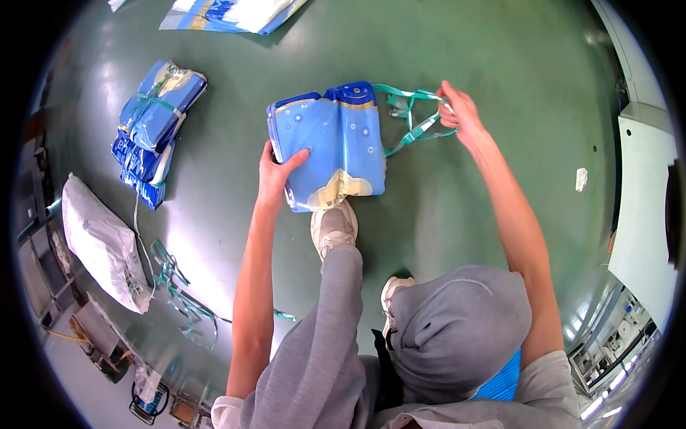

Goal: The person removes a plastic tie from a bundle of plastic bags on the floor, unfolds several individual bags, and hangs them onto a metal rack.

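Note:
A flattened blue plastic package (321, 132) with a cream patch is in front of me, its near edge at my left shoe. My left hand (279, 171) grips its left side, thumb on top and fingers out of sight. To the right, my right hand (461, 113) is closed on a teal strap (414, 132), clear of the package. The strap hangs in loops between that hand and the package's right edge, with a buckle among them. Whether it passes under the package is hidden.
Several blue packages (153, 129) lie stacked at the left, the top one tied with a teal strap. Near them are a white sack (103, 239) and a tangle of teal straps (182, 293). Another blue and white package (236, 14) lies at the far edge. A white cabinet (643, 207) stands right.

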The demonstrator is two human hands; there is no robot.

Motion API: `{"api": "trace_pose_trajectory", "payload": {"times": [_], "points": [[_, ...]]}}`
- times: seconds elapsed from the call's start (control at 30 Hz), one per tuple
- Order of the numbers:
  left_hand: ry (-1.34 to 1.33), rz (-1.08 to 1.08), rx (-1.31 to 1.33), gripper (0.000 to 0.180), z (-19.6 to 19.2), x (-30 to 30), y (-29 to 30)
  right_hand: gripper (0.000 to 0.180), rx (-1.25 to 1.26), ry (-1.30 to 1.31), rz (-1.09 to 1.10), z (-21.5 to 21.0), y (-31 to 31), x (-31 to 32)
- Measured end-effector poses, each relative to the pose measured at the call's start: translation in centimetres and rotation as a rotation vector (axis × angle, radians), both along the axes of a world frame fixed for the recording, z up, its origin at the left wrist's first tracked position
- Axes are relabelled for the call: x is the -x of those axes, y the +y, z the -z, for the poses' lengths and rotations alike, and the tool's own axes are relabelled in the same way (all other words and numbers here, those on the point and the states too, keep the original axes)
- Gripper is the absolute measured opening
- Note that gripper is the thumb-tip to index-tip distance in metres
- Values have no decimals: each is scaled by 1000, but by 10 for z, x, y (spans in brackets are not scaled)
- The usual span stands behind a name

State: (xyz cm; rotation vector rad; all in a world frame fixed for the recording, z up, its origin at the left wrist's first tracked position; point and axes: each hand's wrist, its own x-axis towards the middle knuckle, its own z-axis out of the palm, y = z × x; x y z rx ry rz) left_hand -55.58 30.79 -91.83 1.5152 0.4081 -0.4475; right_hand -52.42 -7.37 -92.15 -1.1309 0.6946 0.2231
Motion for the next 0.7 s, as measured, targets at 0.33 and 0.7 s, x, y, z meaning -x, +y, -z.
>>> {"api": "trace_pose_trajectory", "payload": {"times": [0.33, 0.7], "points": [[171, -170, 17, 79, 31, -7, 51, 11, -578, -290, 469, -140, -85, 53], [-376, 807, 321, 48, -139, 26, -141, 16, 224, -673, -808, -227, 112, 38]]}}
